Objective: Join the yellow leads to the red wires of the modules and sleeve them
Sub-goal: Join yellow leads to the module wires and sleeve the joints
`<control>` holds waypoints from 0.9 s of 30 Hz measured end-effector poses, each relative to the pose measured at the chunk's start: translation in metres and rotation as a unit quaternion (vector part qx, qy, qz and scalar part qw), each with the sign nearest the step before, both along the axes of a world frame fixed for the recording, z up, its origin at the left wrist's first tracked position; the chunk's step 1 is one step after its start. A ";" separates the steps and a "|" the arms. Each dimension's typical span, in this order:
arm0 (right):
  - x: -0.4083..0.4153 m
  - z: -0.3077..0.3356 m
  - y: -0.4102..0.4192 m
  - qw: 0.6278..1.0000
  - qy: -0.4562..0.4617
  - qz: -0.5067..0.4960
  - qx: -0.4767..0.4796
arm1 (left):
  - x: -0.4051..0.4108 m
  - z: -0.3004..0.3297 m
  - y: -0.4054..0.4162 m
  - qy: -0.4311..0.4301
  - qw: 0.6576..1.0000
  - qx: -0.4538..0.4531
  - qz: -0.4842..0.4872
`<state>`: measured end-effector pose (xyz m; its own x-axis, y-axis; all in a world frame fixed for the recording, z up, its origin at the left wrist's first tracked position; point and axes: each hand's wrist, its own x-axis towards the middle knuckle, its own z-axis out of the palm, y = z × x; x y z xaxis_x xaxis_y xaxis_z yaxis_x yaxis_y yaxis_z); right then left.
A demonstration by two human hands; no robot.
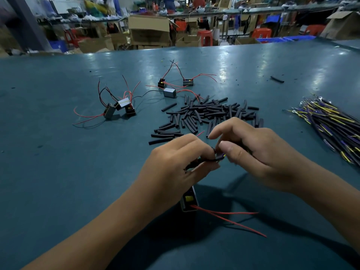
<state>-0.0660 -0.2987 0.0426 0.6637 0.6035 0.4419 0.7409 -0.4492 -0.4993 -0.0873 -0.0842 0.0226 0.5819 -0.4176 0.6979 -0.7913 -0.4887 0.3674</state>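
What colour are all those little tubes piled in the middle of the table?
Black. The little tubes show best in the head view.

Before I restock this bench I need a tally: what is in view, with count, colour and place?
modules on the table: six, grey and black with red and black wires, in two groups of three, far left and far centre
module in work: one, grey with a yellow part, below the hands, red wires trailing right
sleeve pieces: a pile, too many to count, black, centre
stray sleeve: one, black, far right
yellow leads: a bundle, yellow and dark, ring terminals, right edge
boxes and stools: cardboard and red, background
left hand: grips dark sleeved wire
right hand: pinches the yellow-tipped end
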 end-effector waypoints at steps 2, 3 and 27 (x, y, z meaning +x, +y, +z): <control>0.001 -0.001 0.000 1.000 0.003 0.000 0.009 | -0.001 0.003 -0.001 0.010 1.000 -0.008 -0.018; 0.001 -0.001 0.000 1.000 0.005 0.004 0.014 | -0.001 0.005 0.000 0.026 0.999 -0.020 -0.017; -0.001 0.001 0.001 0.995 -0.102 0.000 0.017 | 0.010 0.010 0.025 0.449 0.885 -0.051 -0.113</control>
<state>-0.0665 -0.2982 0.0436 0.5576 0.5869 0.5870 0.8287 -0.4343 -0.3530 -0.0775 -0.0595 0.0330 0.8302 -0.5563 0.0362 -0.2308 -0.2837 0.9307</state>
